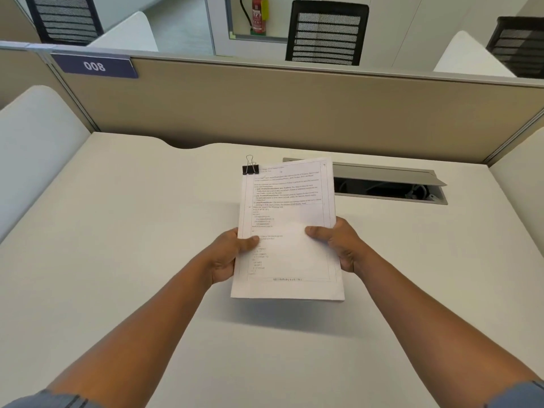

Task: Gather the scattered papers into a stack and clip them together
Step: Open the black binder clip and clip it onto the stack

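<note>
1. White printed sheets, already squared into one paper stack [287, 231], held up off the pale surface [117, 231] in front of the person; a shadow falls on the surface below its near edge.
2. Black binder clip [250, 169] bites the far left corner of the stack, wire handles standing up. No loose sheets visible on the surface, so the task looks about done, judging by this.
3. Left hand [226, 254] grips the stack's left edge, thumb on the top sheet, fingers curled underneath and hidden.
4. Right hand [338, 245] grips the right edge the same way, thumb pressed on top, fingers wrapped under. Both grips closed on the paper, neither hand free.
5. Head view only; behind the stack an open cable tray [382, 187] is sunk in the surface, just beside the stack's far right corner. A beige partition [294, 107] bears the sign "008" [94, 66].
6. Risks, as a guess:
   - a single corner clip lets the sheets fan or pivot if one grip lets go first;
   - the clip may not bite every sheet, can't tell from here, so a back page could slip out;
   - set down too far forward, the corner could dip into the tray opening.
</note>
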Tool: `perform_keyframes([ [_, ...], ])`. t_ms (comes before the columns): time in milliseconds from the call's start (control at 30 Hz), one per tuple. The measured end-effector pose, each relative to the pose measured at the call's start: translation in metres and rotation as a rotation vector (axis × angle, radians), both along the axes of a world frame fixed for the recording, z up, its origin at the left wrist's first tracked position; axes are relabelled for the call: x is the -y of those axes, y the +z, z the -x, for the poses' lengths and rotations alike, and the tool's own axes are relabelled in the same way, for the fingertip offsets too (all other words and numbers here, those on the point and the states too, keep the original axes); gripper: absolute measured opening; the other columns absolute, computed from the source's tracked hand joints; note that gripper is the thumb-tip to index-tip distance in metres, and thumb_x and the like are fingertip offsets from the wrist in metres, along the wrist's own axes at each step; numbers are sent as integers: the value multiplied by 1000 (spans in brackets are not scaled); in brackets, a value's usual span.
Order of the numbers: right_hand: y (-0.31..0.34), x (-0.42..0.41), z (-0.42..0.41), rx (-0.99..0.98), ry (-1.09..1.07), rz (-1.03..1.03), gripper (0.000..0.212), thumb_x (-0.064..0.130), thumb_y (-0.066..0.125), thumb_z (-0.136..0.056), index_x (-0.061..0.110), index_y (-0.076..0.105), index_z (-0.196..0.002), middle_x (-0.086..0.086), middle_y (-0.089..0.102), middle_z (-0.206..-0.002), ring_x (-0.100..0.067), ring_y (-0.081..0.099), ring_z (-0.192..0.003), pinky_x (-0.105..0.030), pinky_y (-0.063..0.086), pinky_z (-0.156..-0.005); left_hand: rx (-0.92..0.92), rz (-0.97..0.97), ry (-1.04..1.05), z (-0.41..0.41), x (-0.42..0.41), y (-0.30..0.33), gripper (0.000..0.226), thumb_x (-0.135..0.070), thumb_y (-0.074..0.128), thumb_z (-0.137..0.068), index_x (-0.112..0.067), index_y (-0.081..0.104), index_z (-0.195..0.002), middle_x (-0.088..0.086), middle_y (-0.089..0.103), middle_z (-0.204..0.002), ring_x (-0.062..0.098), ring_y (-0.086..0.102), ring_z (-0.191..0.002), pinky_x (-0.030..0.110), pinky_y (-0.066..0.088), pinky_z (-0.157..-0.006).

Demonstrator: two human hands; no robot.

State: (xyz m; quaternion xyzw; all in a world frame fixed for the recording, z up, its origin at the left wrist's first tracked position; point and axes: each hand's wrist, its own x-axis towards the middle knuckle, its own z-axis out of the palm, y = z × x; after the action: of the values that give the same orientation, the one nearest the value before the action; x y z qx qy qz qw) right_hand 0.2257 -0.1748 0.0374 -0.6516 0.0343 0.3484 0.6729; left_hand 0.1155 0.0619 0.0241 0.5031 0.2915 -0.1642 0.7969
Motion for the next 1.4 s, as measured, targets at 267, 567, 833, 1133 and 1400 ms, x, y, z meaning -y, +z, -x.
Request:
perform_keyframes([
  [267, -15, -23, 3, -104, 0, -67, 41, 4, 70, -92, 14, 62, -131, -11, 74, -122, -34, 71, -111, -50, 59, -92, 15, -328, 142, -18, -22, 4, 27, 0, 61, -98, -11, 63, -123, 10, 73, -120, 27, 73, -95, 40, 61, -73],
  [567, -38, -67, -7, 5, 73, 154, 30, 6, 61, -98, 18, 57, -125, 1, 70, -122, -19, 68, -102, -40, 57, -88, -98, -558, 122, -54, -69, 9, 29, -2, 71, -92, -9, 61, -118, 9, 70, -119, 30, 70, -98, 46, 58, -88],
  [833, -52, -112, -43, 101, 43, 304, 23, 11, 62, -95, 22, 55, -114, -1, 68, -121, -24, 65, -110, -44, 52, -103, -172, -750, 5, -79, -87, -4, 61, 8, 64, -88, -9, 44, -143, 9, 58, -126, 29, 54, -108, 35, 46, -85],
  [1133, -71, -143, -65, 209, -17, 403, 33, 13, 68, -89, 25, 53, -115, 4, 67, -119, -21, 64, -105, -33, 52, -89, -78, -1027, 119, -102, -93, -30, 51, -7, 61, -88, -22, 53, -136, 6, 66, -128, 26, 58, -99, 36, 51, -88],
  [1400, -76, -152, -71, 497, 160, 781, 63, 36, 64, -93, 23, 37, -147, 1, 59, -138, -27, 59, -123, -40, 50, -94, -73, -1206, 69, -108, -101, -37, 52, -14, 57, -89, -27, 47, -139, 1, 65, -132, 31, 64, -113, 43, 57, -91],
])
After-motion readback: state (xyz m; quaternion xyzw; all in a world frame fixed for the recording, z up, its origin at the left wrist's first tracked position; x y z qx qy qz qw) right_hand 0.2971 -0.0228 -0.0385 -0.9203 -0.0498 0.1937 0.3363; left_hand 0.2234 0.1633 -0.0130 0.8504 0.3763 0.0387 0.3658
